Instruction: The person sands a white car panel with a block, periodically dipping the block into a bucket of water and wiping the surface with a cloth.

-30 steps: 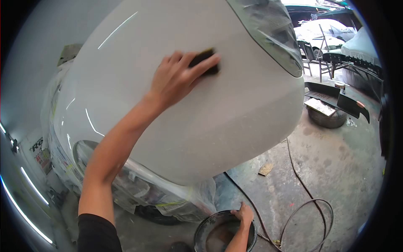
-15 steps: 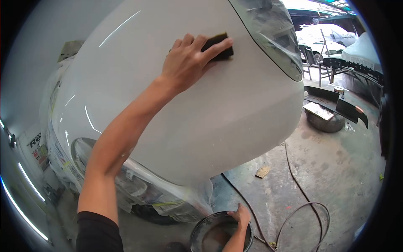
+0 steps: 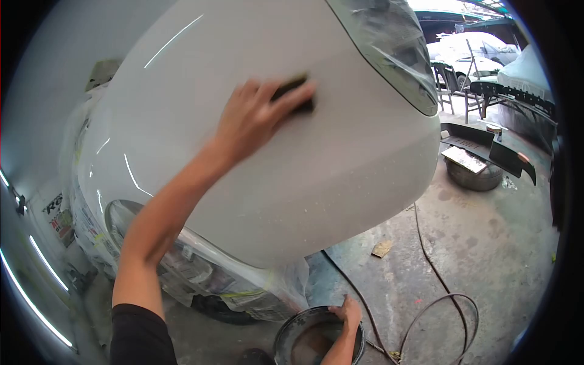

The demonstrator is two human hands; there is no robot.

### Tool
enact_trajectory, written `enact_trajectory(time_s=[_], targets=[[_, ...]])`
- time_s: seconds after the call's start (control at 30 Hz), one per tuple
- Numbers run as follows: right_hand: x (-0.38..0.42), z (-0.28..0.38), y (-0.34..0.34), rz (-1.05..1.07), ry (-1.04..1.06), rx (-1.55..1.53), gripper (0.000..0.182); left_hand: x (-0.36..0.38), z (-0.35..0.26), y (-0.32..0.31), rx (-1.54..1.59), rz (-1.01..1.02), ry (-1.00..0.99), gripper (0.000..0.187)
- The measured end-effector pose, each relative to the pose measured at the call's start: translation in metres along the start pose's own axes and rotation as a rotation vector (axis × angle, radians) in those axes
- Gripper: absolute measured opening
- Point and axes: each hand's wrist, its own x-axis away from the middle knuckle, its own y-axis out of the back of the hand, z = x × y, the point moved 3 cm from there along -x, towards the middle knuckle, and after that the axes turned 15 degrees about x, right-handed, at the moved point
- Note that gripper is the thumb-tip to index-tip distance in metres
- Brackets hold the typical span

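Note:
My left hand [image 3: 252,112] is wrapped round a black sanding block [image 3: 298,96] and presses it against the light grey hood [image 3: 267,182] of a car. The hand and block are blurred by motion. At the bottom, my right hand [image 3: 349,313] grips the rim of a round black basin [image 3: 286,333] with murky liquid in it. Plastic and paper masking cover the windshield [image 3: 389,48] and the car's front end [image 3: 201,274].
A dark hose [image 3: 429,261] loops over the concrete floor on the right. A crumpled tan scrap [image 3: 382,248] lies under the hood's edge. Farther back, a black bumper part [image 3: 486,149] rests on a drum-like dark object [image 3: 471,176]. Covered cars stand behind.
My left hand has slid the sanding block down and to the left over the hood, away from the windshield. My right hand stays on the basin rim.

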Motion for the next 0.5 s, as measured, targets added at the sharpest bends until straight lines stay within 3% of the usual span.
enact_trajectory(time_s=[0.07,0.17,0.27,0.37,0.4,0.5], targets=[[-0.002,-0.003,-0.010,-0.002,0.010,-0.007,0.079,0.078,-0.018,-0.003,0.076,0.019,-0.008,0.074],[-0.004,-0.001,-0.003,-0.001,0.014,-0.012,0.081,0.080,-0.025,0.000,0.102,0.107,0.047,0.072],[-0.001,0.001,-0.002,-0.036,0.021,-0.007,0.078,-0.015,-0.010,-0.012,0.032,-0.013,0.025,0.073],[0.007,0.004,0.006,-0.009,-0.021,-0.004,0.083,-0.041,-0.008,-0.017,0.020,-0.077,-0.019,0.073],[0.010,0.006,0.008,0.018,-0.039,-0.008,0.087,-0.022,-0.013,-0.013,0.056,-0.058,-0.005,0.074],[0.003,0.004,-0.005,-0.051,-0.031,0.007,0.073,0.067,-0.038,-0.004,0.087,0.047,0.038,0.075]])
